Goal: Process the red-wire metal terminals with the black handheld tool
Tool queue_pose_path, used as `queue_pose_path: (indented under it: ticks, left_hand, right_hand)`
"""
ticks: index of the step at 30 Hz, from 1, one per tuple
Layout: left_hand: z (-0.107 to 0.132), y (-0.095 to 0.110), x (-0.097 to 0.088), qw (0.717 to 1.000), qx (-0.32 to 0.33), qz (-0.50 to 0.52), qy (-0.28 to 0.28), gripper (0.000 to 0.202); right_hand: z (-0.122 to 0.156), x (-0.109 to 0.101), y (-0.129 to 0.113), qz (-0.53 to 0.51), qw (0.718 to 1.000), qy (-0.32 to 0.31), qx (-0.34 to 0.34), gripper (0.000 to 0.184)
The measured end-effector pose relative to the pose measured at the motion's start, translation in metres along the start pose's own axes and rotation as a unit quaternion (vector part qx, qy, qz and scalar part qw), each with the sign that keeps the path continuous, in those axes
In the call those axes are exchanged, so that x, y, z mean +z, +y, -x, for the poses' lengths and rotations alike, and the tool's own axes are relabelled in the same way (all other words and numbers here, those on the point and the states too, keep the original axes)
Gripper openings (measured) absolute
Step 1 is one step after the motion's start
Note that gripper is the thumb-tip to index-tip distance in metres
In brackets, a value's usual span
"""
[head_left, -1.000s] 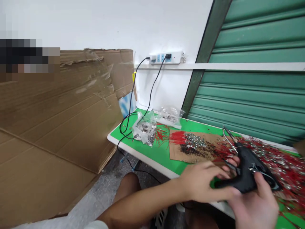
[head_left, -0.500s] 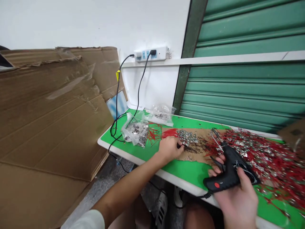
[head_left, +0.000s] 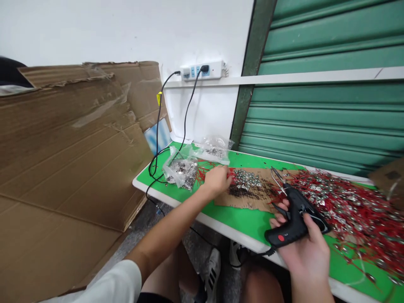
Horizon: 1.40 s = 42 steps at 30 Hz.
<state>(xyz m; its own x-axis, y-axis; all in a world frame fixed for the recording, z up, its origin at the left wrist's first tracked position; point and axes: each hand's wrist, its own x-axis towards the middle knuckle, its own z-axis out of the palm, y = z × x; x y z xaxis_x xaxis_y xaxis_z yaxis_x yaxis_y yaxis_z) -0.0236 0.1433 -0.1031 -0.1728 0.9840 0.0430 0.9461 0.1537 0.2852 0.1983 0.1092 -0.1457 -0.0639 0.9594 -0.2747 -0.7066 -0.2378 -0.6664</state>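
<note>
My right hand (head_left: 304, 248) is wrapped round the grip of a black soldering gun (head_left: 292, 225) with a red button on its handle. The gun's metal tip points up and away, over the cardboard strip (head_left: 233, 202). At the far left end of that strip, my left hand (head_left: 217, 181) is closed over thin red wires (head_left: 202, 173). Its fingertips are turned away, so I cannot make out what they hold. Just right of it lie rows of small silvery metal discs (head_left: 248, 180), with dark marks on the cardboard below them.
A big heap of red wires with metal discs (head_left: 350, 206) covers the right of the green tabletop (head_left: 249, 223). Two clear plastic bags of metal parts (head_left: 184, 170) lie at the left. Black cords run from a power strip (head_left: 202, 70). Large cardboard (head_left: 72, 160) stands at the left.
My left hand has moved left and slightly back, from the discs and dark marks to the red wires. The right hand with the soldering gun has shifted slightly left.
</note>
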Motion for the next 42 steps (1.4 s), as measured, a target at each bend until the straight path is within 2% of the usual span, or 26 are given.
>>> queue_pose_path:
  ticks: [3, 7, 12, 17, 26, 36, 38, 42]
  left_hand:
    - [0.0, 0.001, 0.007, 0.997, 0.078, 0.013, 0.014, 0.031]
    - [0.0, 0.016, 0.023, 0.989, 0.146, 0.029, -0.02, 0.033]
    - [-0.007, 0.024, 0.032, 0.987, 0.155, 0.026, -0.031, 0.033]
    - [-0.017, 0.025, 0.034, 0.986, 0.163, 0.009, -0.03, 0.027]
    - [-0.024, 0.015, 0.026, 0.967, 0.254, -0.006, -0.028, 0.031]
    - [-0.035, 0.01, 0.027, 0.957, 0.281, 0.006, -0.064, 0.027]
    - [-0.035, 0.01, 0.028, 0.955, 0.29, 0.02, -0.052, 0.027]
    - [-0.024, 0.004, 0.024, 0.965, 0.256, 0.058, 0.029, 0.027]
  right_hand:
    - [0.0, 0.001, 0.0, -0.001, 1.0, 0.015, 0.0, 0.042]
    - [0.0, 0.003, 0.0, -0.005, 1.0, 0.022, 0.006, 0.038]
    - [0.001, 0.001, 0.0, -0.017, 1.0, 0.008, 0.008, 0.033]
    - [-0.001, 0.0, 0.001, -0.005, 1.0, -0.006, 0.006, 0.039]
    - [-0.001, -0.002, 0.001, -0.019, 1.0, 0.001, 0.013, 0.033]
    - [0.0, 0.002, 0.001, -0.017, 1.0, -0.004, 0.013, 0.033]
    - [0.001, 0.002, 0.001, -0.014, 1.0, -0.01, 0.012, 0.031]
    - [0.003, 0.002, 0.002, -0.018, 1.0, -0.018, 0.002, 0.029]
